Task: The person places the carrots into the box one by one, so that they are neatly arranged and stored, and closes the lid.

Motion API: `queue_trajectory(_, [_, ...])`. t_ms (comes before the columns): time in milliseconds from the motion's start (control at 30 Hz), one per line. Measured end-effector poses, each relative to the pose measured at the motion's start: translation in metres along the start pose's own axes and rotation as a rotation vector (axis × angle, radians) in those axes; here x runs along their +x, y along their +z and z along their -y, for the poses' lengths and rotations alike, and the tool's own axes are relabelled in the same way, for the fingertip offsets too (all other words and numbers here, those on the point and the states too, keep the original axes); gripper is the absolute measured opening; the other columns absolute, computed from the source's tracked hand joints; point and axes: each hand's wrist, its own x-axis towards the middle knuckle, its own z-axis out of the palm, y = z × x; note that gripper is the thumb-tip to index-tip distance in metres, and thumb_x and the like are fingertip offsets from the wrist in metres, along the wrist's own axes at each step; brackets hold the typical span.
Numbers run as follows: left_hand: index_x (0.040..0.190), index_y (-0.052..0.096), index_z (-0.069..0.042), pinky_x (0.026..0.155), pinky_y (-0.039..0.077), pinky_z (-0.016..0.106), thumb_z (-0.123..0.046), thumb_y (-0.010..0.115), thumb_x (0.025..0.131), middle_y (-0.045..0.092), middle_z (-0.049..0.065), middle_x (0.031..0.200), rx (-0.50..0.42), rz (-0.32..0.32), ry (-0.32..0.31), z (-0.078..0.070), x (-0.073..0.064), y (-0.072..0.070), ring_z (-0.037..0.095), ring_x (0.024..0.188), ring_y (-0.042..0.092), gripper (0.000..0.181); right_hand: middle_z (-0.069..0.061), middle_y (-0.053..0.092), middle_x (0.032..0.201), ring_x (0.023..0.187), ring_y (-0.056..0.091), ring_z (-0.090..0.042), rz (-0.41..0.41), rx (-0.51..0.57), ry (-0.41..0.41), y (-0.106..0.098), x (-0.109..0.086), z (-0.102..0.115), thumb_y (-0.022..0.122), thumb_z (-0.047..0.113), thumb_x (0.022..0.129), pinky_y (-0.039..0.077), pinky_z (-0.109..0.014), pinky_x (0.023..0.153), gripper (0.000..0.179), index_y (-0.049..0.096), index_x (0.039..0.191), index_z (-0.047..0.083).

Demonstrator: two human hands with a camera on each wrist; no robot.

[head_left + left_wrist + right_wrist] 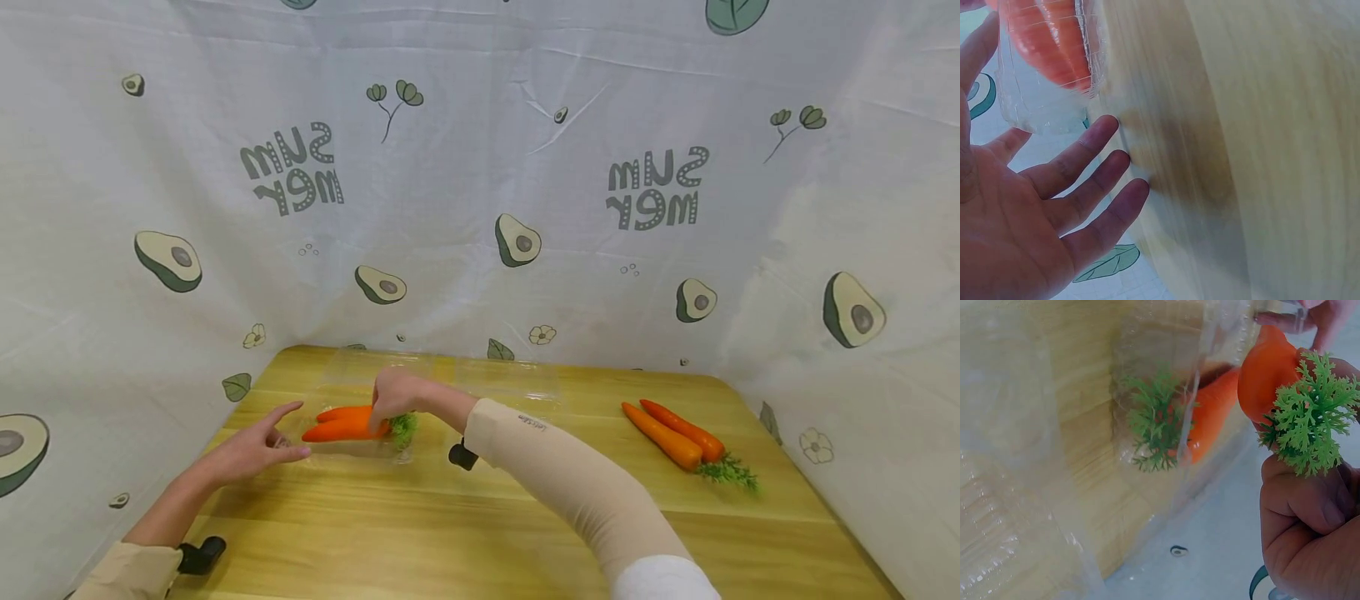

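Observation:
My right hand [396, 393] grips an orange carrot [1266, 378] near its leafy green top, over a clear plastic box [330, 457]. A second carrot [1213, 415] with a green top lies inside the box, seen through its clear wall in the right wrist view. At the box's left end is my left hand [255, 448], its thumb and fingers spread and holding nothing. Carrot flesh shows through the box wall [1041, 112] in the left wrist view, close to the fingers. Whether those fingers touch the box is hard to tell.
Two more carrots [667, 437] with green tops lie together at the right of the wooden table [480, 542]. Another clear plastic container [517, 383] stands behind my right forearm. A white printed cloth [450, 167] hangs along the back and sides.

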Motion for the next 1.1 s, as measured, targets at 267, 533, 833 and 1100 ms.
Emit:
queue_trajectory(267, [0.160, 0.017, -0.004, 0.056, 0.033, 0.027, -0.035, 0.072, 0.094, 0.044, 0.000, 0.072, 0.007, -0.003, 0.002, 0.000, -0.001, -0.001, 0.012, 0.061, 0.038, 0.091, 0.005, 0.016, 0.053, 0.051, 0.011, -0.010, 0.032, -0.062, 0.012, 0.013, 0.008, 0.000, 0.082, 0.011, 0.080, 0.021, -0.024, 0.049, 0.057, 0.038, 0.044, 0.017])
queue_trajectory(533, [0.160, 0.016, -0.003, 0.055, 0.033, 0.027, -0.034, 0.071, 0.095, 0.043, -0.001, 0.070, 0.003, -0.004, 0.007, -0.001, -0.002, -0.002, 0.011, 0.060, 0.037, 0.091, 0.005, 0.016, 0.053, 0.050, 0.013, -0.010, 0.076, -0.161, 0.040, 0.022, 0.011, -0.003, 0.083, 0.011, 0.080, 0.022, -0.025, 0.048, 0.057, 0.038, 0.046, 0.018])
queue_trajectory(833, [0.160, 0.015, -0.002, 0.056, 0.033, 0.027, -0.033, 0.071, 0.095, 0.043, -0.001, 0.070, -0.009, -0.002, 0.016, 0.001, -0.001, -0.001, 0.012, 0.061, 0.037, 0.091, 0.003, 0.031, 0.061, 0.051, 0.030, -0.012, 0.084, -0.245, 0.111, 0.031, 0.014, -0.003, 0.084, 0.014, 0.077, 0.030, -0.024, 0.049, 0.032, 0.055, 0.063, 0.013])
queue_trajectory(1100, [0.160, 0.016, -0.002, 0.058, 0.033, 0.027, -0.034, 0.072, 0.094, 0.045, 0.000, 0.071, -0.004, -0.003, 0.016, 0.001, -0.001, -0.002, 0.012, 0.062, 0.039, 0.092, 0.005, 0.032, 0.057, 0.049, 0.033, -0.011, 0.093, -0.240, 0.123, 0.028, 0.014, 0.000, 0.083, 0.019, 0.079, 0.032, -0.023, 0.049, 0.034, 0.055, 0.060, 0.014])
